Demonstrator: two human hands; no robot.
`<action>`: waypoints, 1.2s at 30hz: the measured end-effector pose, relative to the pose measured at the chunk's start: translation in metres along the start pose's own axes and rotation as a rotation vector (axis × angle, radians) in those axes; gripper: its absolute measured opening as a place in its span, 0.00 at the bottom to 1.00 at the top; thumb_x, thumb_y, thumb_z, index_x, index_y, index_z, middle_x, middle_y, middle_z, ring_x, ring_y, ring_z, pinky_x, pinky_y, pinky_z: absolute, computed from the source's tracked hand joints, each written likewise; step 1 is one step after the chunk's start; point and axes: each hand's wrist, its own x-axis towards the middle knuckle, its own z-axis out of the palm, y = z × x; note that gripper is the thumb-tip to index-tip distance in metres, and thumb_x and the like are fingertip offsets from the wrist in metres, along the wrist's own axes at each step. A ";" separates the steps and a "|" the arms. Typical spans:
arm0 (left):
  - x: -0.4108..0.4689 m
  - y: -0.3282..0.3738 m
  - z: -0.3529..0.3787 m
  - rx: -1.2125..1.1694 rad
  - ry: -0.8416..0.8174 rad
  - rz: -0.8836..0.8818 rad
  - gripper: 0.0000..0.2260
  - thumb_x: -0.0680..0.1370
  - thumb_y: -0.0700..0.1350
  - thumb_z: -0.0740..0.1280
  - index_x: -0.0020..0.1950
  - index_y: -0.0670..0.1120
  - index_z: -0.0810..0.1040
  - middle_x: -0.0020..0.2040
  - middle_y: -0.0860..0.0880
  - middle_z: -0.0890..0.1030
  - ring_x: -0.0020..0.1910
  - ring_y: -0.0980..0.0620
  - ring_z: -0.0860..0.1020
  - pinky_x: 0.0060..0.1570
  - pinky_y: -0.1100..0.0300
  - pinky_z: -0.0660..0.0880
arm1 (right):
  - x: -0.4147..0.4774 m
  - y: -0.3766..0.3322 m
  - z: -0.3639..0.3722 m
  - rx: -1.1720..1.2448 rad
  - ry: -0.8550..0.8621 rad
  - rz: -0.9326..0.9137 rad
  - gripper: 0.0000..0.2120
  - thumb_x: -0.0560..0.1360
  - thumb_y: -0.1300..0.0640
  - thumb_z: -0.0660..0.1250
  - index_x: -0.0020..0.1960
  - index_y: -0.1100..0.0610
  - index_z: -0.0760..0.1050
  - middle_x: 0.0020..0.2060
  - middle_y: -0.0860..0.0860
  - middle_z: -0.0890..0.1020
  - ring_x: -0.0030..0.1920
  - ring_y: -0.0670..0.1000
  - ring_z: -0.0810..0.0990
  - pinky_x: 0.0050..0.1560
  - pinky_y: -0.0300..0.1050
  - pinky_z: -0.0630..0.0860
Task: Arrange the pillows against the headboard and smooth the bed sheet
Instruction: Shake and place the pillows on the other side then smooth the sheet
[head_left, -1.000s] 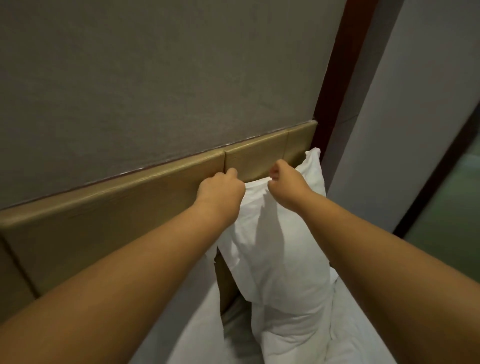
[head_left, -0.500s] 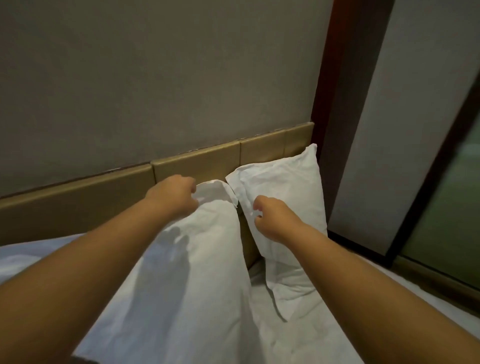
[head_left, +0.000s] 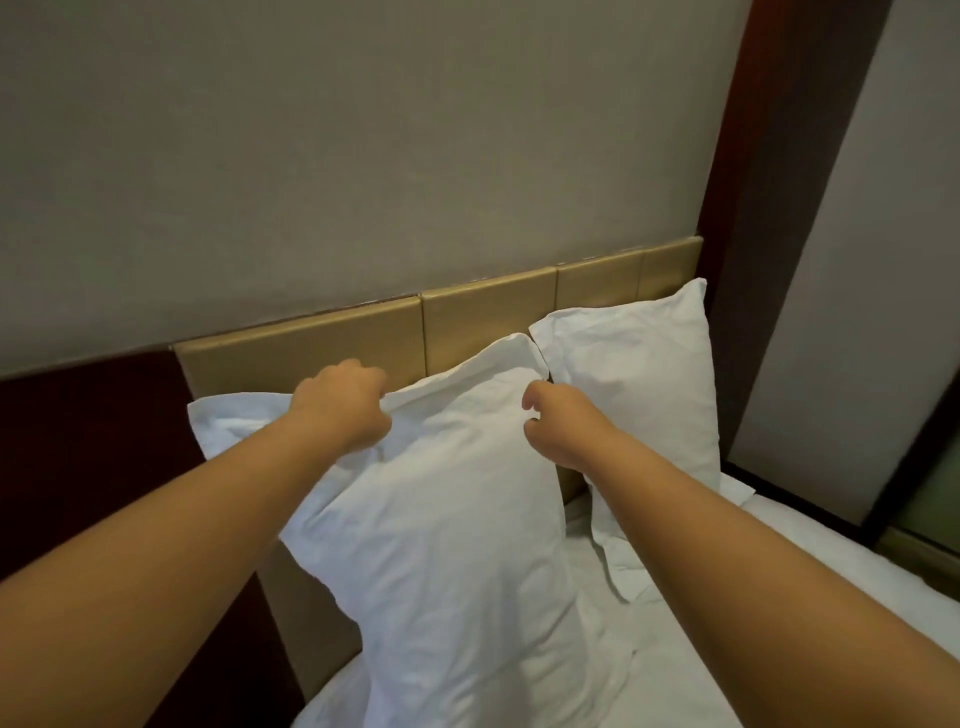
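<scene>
Sliding leftward, left hand (head_left: 343, 405) is gripping the pillow (head_left: 441, 519) by its top edge; right hand (head_left: 563, 428) is curling alongside, hold unclear. Both should be lifting evenly toward headboard (head_left: 483, 322).

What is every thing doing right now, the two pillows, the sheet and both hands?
Near pillow: upright, leaning on the headboard, creased.
Far pillow: upright against the headboard, in the corner.
Bed sheet: rumpled beside the pillows.
Left hand: grips the near pillow's top edge.
Right hand: fingers curled at that pillow's right edge; hold unclear.
</scene>
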 end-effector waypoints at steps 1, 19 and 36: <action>0.001 -0.004 0.000 0.018 0.010 0.005 0.13 0.75 0.48 0.65 0.59 0.49 0.75 0.54 0.47 0.74 0.51 0.46 0.75 0.47 0.54 0.72 | 0.002 -0.004 0.002 -0.002 -0.001 -0.002 0.16 0.77 0.59 0.58 0.64 0.55 0.70 0.62 0.53 0.74 0.60 0.54 0.73 0.53 0.43 0.70; 0.115 -0.012 0.086 -0.428 -0.179 0.128 0.05 0.82 0.47 0.56 0.50 0.48 0.70 0.47 0.47 0.76 0.41 0.48 0.74 0.39 0.54 0.70 | 0.092 -0.044 0.053 -0.032 0.044 0.273 0.19 0.83 0.55 0.49 0.41 0.62 0.71 0.45 0.60 0.78 0.45 0.58 0.73 0.44 0.44 0.67; 0.081 -0.016 0.062 -0.806 -0.319 0.451 0.14 0.83 0.51 0.55 0.42 0.46 0.72 0.37 0.52 0.72 0.34 0.55 0.66 0.36 0.58 0.64 | 0.170 -0.010 0.025 0.991 0.103 0.836 0.10 0.74 0.62 0.61 0.55 0.58 0.72 0.47 0.58 0.77 0.42 0.56 0.78 0.26 0.44 0.79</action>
